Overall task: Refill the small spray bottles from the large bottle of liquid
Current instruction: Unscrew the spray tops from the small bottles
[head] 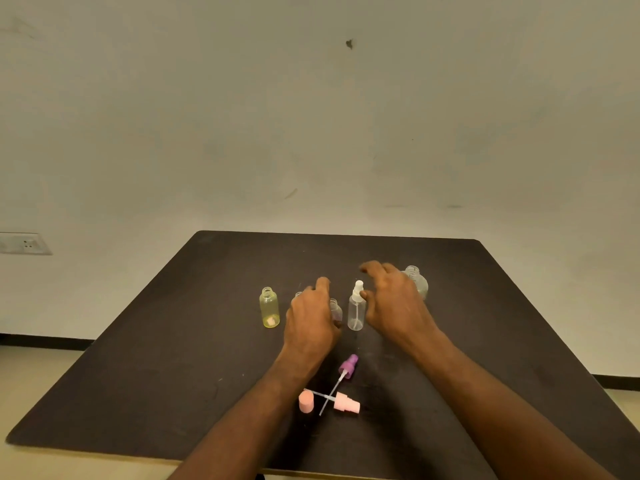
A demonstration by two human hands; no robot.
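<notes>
I was between pours: my left hand [311, 315] rested over two uncapped bottles, grip unclear, my right hand [391, 299] spread open beside the white-capped sprayer [356, 306]. Next, I judged, came the large bottle [417, 282].

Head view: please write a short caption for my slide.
Both hands hover over small bottles on a dark table, spray pumps removed.

Five bottles [269, 307] stand on the table, with two loose spray pumps [346, 405] and one cap [306, 402].
</notes>
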